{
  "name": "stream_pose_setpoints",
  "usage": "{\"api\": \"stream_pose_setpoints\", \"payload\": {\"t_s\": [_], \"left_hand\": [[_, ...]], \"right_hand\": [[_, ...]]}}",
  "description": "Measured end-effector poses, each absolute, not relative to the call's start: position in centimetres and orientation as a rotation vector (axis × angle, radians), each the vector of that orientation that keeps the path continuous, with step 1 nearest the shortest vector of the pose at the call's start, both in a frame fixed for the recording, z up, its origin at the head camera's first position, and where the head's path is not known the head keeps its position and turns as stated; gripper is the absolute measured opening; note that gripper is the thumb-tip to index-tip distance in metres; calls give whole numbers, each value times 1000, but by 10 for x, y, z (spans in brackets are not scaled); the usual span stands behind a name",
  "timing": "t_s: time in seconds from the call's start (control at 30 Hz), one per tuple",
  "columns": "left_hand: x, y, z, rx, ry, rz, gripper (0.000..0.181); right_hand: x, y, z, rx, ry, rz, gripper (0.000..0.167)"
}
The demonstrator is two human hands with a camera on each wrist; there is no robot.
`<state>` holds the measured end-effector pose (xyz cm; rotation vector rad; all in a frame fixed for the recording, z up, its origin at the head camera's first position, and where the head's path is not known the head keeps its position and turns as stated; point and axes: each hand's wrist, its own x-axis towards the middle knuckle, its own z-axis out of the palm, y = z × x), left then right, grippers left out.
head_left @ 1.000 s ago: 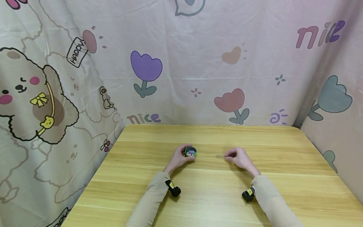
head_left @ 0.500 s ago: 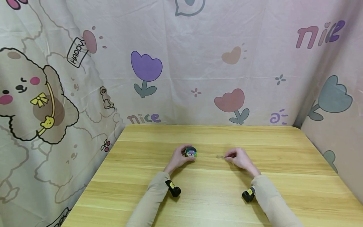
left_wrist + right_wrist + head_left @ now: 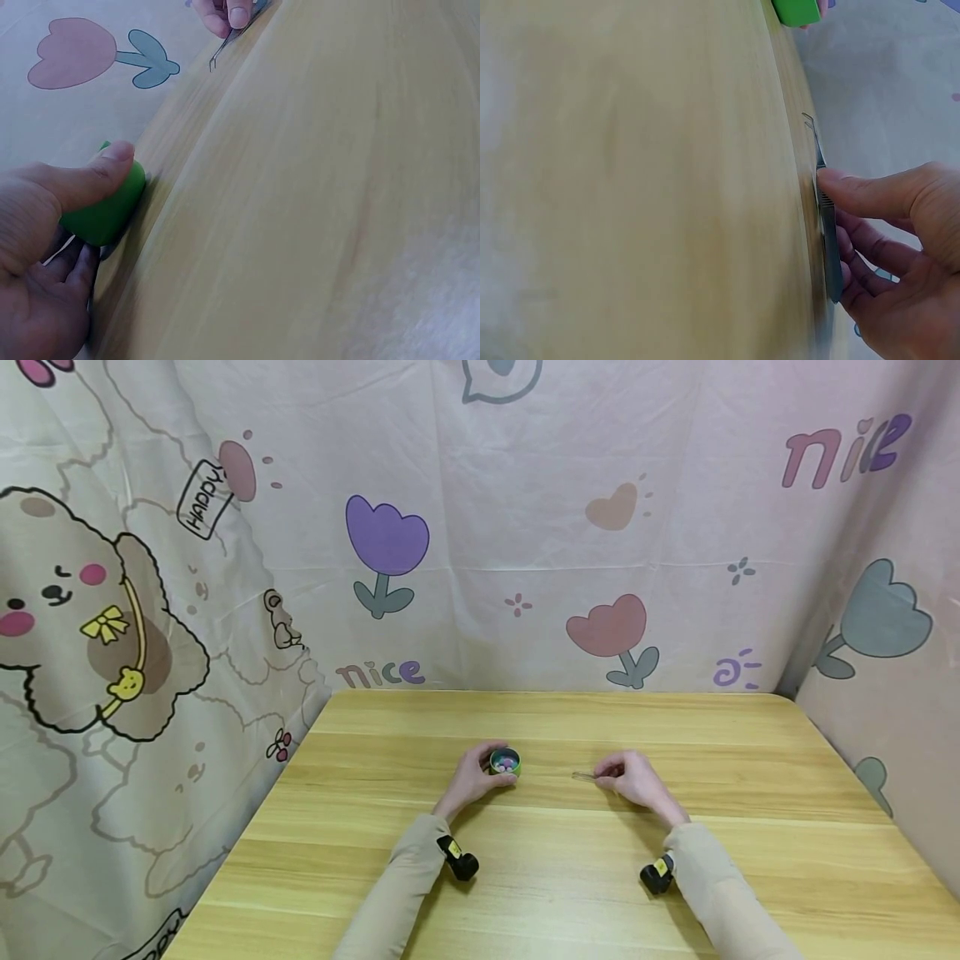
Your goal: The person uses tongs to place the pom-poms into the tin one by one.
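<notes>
My left hand [image 3: 474, 779] holds a small green cup [image 3: 109, 212] on the table, thumb on the near side and fingers curled behind. From above, the cup looks round, with pinkish-purple and pale bits [image 3: 506, 765] inside, too small to make out. Off to the right, my right hand [image 3: 634, 778] pinches a pair of metal tweezers [image 3: 828, 225] between thumb and fingers. Their thin bent tips point left toward the cup, a short way from it and slightly parted in the left wrist view. The tweezers lie low, close to the tabletop; whether they touch it I cannot tell.
A light wood-grain table [image 3: 555, 877] spreads under both hands. Printed cloth [image 3: 510, 527] hangs behind its far edge and along both sides. Black wrist cameras, the left one [image 3: 459, 860] and the right one [image 3: 657, 875], sit on the beige sleeves.
</notes>
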<state>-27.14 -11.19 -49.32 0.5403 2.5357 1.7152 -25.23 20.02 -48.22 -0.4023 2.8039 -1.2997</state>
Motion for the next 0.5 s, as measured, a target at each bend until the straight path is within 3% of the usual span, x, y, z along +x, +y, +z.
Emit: {"api": "stream_pose_setpoints", "payload": {"t_s": [0.5], "left_hand": [[-271,-119,-491,595,2479,1722,76]], "right_hand": [[-253,210,-480,-405,2947,-1376,39]]}}
